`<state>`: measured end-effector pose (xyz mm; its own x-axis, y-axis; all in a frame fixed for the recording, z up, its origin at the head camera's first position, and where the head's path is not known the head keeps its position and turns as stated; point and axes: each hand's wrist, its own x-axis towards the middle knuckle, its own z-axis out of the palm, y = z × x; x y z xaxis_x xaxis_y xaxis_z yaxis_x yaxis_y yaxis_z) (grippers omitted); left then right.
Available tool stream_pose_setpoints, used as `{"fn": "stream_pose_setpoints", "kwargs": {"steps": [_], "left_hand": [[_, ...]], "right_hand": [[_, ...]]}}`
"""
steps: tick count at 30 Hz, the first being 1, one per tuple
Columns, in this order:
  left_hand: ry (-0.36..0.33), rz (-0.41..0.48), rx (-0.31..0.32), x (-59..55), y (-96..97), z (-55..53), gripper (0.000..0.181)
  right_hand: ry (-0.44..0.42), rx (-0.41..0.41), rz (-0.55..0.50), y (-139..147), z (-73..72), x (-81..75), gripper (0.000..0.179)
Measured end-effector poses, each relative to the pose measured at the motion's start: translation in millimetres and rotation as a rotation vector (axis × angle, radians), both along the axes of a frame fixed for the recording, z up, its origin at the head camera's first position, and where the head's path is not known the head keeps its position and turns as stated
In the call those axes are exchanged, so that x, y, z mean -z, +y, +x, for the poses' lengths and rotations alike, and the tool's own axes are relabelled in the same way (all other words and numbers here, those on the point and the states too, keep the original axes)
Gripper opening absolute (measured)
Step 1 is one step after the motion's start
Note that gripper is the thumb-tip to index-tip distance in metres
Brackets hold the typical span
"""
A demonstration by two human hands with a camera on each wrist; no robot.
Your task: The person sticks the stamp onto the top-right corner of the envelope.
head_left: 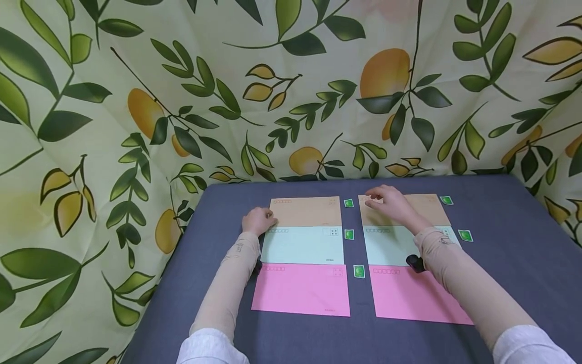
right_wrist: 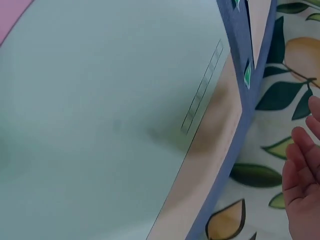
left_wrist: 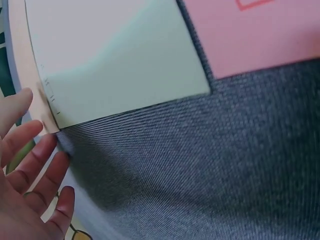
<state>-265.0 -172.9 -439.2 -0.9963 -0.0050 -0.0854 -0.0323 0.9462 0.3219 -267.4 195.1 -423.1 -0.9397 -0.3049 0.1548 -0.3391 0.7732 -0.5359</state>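
My left hand (head_left: 258, 221) is at the left edge of the left tan envelope (head_left: 304, 212). Its fingers look loosely spread beside the paper in the left wrist view. Over the right tan envelope (head_left: 429, 208), near its upper left, my right hand (head_left: 390, 203) holds nothing, fingers slightly bent, and casts a shadow. Below the left tan envelope lie a mint envelope (head_left: 302, 247) and a pink envelope (head_left: 300, 290), in a column. The right column matches, with a mint envelope (head_left: 388, 248) and a pink envelope (head_left: 404, 293) partly hidden by my right forearm.
Three small green stamps (head_left: 358, 271) lie between the columns, and two more stamps (head_left: 465, 235) are right of the right column. A dark blue cloth (head_left: 218, 202) covers the table. Behind and to the left hangs a leaf-patterned curtain (head_left: 254, 126).
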Motion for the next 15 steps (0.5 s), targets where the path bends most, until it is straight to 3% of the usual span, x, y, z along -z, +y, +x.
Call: {"fn": "stream_pose_setpoints", "kwargs": {"steps": [9, 15], "left_hand": [[-0.033, 0.039, -0.061, 3.6, -2.4, -1.6, 0.036], [-0.057, 0.039, -0.082, 2.8, 1.2, -5.2, 0.033]], "right_hand": [[-0.047, -0.008, 0.006, -28, -17.9, 10.6, 0.031], [-0.124, 0.04, -0.079, -32, -28.3, 24.7, 0.032]]}}
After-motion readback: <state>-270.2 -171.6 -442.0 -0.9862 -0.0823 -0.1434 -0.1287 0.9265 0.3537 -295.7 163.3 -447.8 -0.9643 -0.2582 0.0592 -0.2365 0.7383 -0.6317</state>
